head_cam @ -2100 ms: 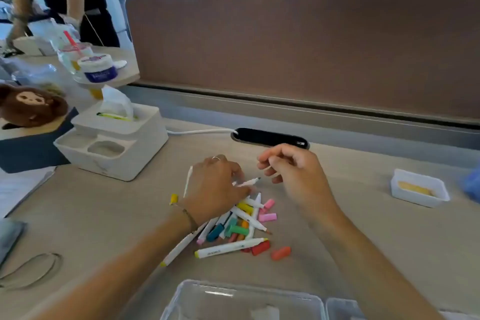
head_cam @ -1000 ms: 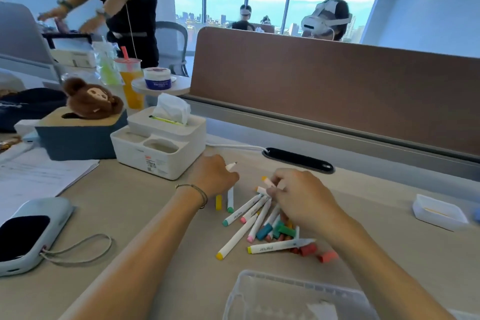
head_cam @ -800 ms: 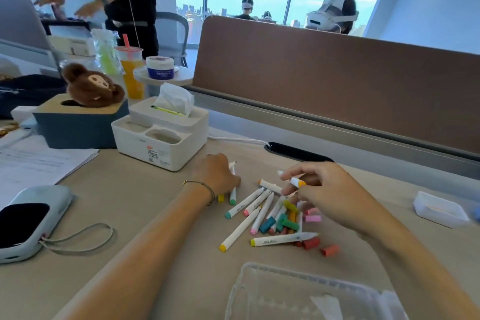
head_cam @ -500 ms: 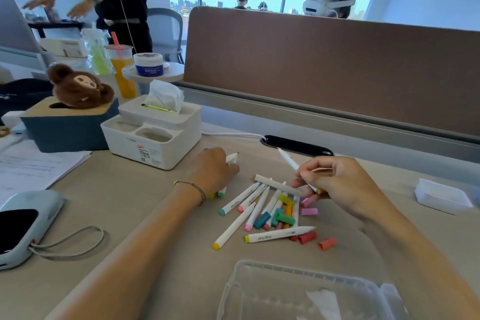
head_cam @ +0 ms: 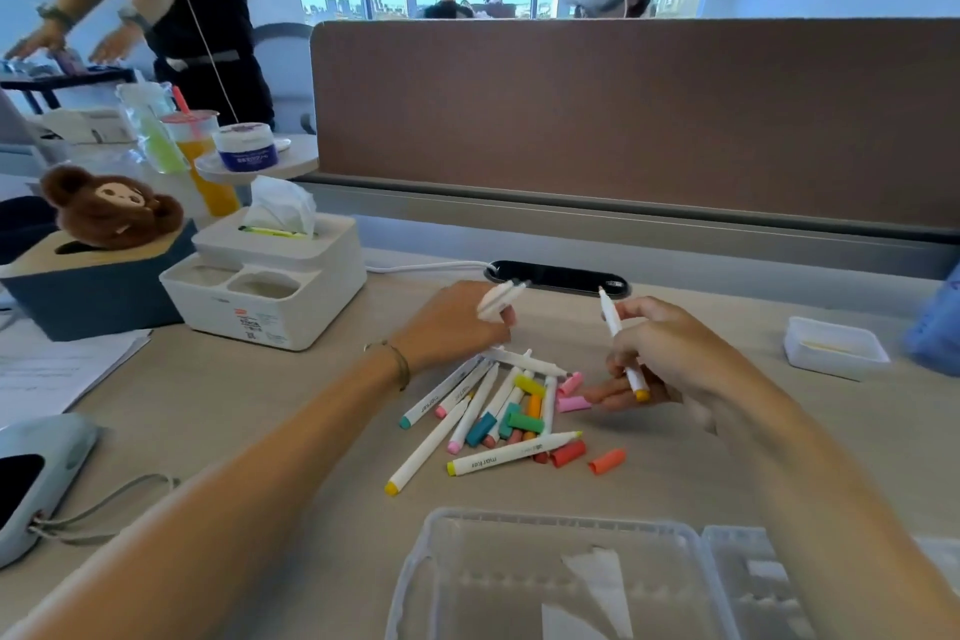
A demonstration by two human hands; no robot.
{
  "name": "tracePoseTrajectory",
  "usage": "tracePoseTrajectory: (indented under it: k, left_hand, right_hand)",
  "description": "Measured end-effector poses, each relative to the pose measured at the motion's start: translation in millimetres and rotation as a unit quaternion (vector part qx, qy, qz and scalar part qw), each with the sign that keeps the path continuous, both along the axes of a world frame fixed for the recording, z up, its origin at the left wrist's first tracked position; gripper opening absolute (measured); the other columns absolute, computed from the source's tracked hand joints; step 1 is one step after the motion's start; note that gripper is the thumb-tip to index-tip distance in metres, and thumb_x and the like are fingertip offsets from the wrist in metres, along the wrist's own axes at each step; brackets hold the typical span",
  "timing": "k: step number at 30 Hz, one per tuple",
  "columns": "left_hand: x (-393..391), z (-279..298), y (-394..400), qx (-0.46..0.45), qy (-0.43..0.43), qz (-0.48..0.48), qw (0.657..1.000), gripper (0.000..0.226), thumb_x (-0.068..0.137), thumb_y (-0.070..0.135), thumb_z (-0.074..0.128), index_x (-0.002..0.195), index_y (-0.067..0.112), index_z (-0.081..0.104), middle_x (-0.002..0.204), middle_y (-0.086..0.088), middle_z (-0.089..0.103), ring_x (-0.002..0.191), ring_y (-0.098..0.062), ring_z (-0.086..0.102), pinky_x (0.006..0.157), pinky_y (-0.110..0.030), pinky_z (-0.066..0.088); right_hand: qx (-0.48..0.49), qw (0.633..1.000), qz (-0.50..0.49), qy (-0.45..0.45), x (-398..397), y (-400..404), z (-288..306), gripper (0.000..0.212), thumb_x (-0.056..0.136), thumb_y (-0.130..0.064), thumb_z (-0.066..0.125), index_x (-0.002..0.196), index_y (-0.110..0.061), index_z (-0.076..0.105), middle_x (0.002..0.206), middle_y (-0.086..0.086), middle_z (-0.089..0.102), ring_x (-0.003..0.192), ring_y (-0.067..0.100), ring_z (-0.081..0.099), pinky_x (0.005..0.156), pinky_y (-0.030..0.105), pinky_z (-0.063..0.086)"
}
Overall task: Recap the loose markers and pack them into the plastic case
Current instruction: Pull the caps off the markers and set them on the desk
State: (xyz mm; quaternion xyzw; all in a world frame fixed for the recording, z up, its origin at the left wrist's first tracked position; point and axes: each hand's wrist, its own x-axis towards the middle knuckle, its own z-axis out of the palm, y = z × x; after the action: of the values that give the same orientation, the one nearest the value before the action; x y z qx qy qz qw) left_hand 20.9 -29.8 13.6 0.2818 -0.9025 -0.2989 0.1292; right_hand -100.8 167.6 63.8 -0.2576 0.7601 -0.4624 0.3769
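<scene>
Several white markers (head_cam: 470, 411) and loose coloured caps (head_cam: 605, 461) lie heaped on the desk between my hands. My right hand (head_cam: 660, 359) grips an uncapped white marker with an orange end (head_cam: 621, 348), tip pointing up. My left hand (head_cam: 452, 322) holds two white markers (head_cam: 498, 299) above the pile's far side. The clear plastic case (head_cam: 545, 577) stands open at the near edge, with a slip of paper inside.
A white tissue box organiser (head_cam: 270, 286) and a blue box with a brown plush toy (head_cam: 109, 208) stand to the left. A small white tray (head_cam: 834, 346) sits to the right. A brown divider (head_cam: 649, 120) runs behind; a grey device (head_cam: 31, 478) lies near left.
My right hand has lifted the orange-ended marker from the pile and turned it more upright. My left hand has risen a little with its markers.
</scene>
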Motion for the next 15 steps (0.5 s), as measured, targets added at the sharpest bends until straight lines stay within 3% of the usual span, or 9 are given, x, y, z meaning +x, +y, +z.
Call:
tracePoseTrajectory:
  k: [3, 6, 8, 10, 13, 15]
  left_hand:
    - [-6, 3, -2, -0.078, -0.084, -0.067, 0.991, 0.024, 0.086, 0.035, 0.073, 0.110, 0.030, 0.071, 0.101, 0.008, 0.063, 0.087, -0.007, 0.056, 0.076, -0.022, 0.047]
    - [-11, 3, 0, -0.158, -0.126, -0.079, 0.976, 0.028, 0.086, 0.044, 0.074, 0.110, 0.030, 0.071, 0.097, 0.009, 0.063, 0.088, -0.012, 0.057, 0.074, -0.025, 0.044]
    - [-13, 3, 4, -0.200, -0.139, -0.067, 0.967, 0.028, 0.088, 0.045, 0.070, 0.109, 0.026, 0.071, 0.096, 0.007, 0.063, 0.087, -0.014, 0.056, 0.073, -0.026, 0.042]
    - [-10, 2, 5, -0.202, -0.116, -0.050, 0.971, 0.027, 0.092, 0.044, 0.066, 0.107, 0.022, 0.071, 0.094, 0.004, 0.065, 0.084, -0.014, 0.057, 0.072, -0.025, 0.044]
    - [5, 6, 9, -0.085, 0.007, -0.002, 0.996, 0.028, 0.101, 0.037, 0.052, 0.103, 0.015, 0.070, 0.085, -0.001, 0.064, 0.072, -0.015, 0.058, 0.063, -0.021, 0.045]
    - [20, 9, 13, 0.092, 0.124, 0.047, 0.987, 0.030, 0.105, 0.030, 0.046, 0.095, 0.012, 0.068, 0.077, -0.004, 0.058, 0.060, -0.016, 0.050, 0.055, -0.024, 0.041]
  right_hand:
    - [0.015, 1.000, -0.008, 0.017, -8, 3, -3, 0.035, 0.089, 0.011, 0.040, 0.115, -0.008, 0.053, 0.085, 0.022, 0.065, 0.069, 0.039, 0.076, 0.058, 0.038, 0.063]
    - [0.030, 0.998, -0.007, 0.047, -11, 3, -5, 0.018, 0.091, 0.006, 0.040, 0.099, -0.005, 0.051, 0.084, 0.020, 0.058, 0.059, 0.033, 0.073, 0.056, 0.034, 0.058]
    - [0.043, 0.995, -0.002, 0.092, -9, 2, -7, 0.011, 0.092, -0.001, 0.043, 0.090, -0.008, 0.051, 0.077, 0.016, 0.053, 0.049, 0.023, 0.056, 0.047, 0.025, 0.045]
    - [0.065, 0.988, 0.022, 0.141, -4, 1, -7, 0.003, 0.091, -0.009, 0.051, 0.089, -0.010, 0.053, 0.074, 0.010, 0.048, 0.053, 0.018, 0.041, 0.046, 0.024, 0.033]
    - [0.123, 0.965, 0.091, 0.214, 14, -1, -10, 0.013, 0.091, -0.025, 0.065, 0.093, -0.012, 0.062, 0.073, 0.004, 0.054, 0.060, 0.016, 0.046, 0.052, 0.027, 0.037]
    - [0.165, 0.948, 0.130, 0.241, 30, -5, -14, 0.023, 0.090, -0.036, 0.069, 0.083, -0.014, 0.067, 0.069, 0.001, 0.065, 0.062, 0.016, 0.060, 0.057, 0.030, 0.048]
